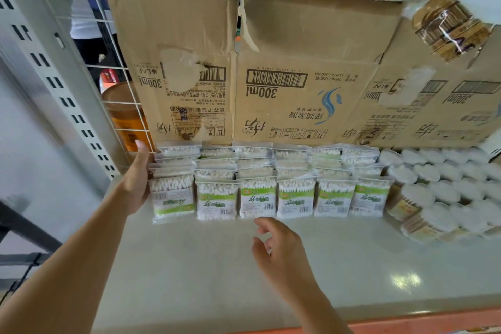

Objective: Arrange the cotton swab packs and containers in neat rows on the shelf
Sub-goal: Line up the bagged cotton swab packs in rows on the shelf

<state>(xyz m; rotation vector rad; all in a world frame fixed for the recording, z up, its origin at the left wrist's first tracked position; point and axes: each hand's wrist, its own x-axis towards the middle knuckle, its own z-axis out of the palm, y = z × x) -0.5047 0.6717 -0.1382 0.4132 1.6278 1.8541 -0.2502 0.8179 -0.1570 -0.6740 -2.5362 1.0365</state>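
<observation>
Clear cotton swab packs (257, 195) with green and white labels stand in several rows across the pale shelf (339, 260). Round swab containers (444, 192) with white tops fill the shelf's right part. My left hand (137, 182) lies flat, fingers straight, against the left side of the leftmost column of packs (172, 192). My right hand (279, 249) hovers over the bare shelf just in front of the front row, fingers loosely curled and holding nothing.
Flattened cardboard boxes (271, 76) line the back of the shelf. A white slotted upright (54, 81) and wire grid (119, 116) stand at the left, with an orange jar (127, 119) behind the grid. One wrapped container (447, 24) sits high at the right.
</observation>
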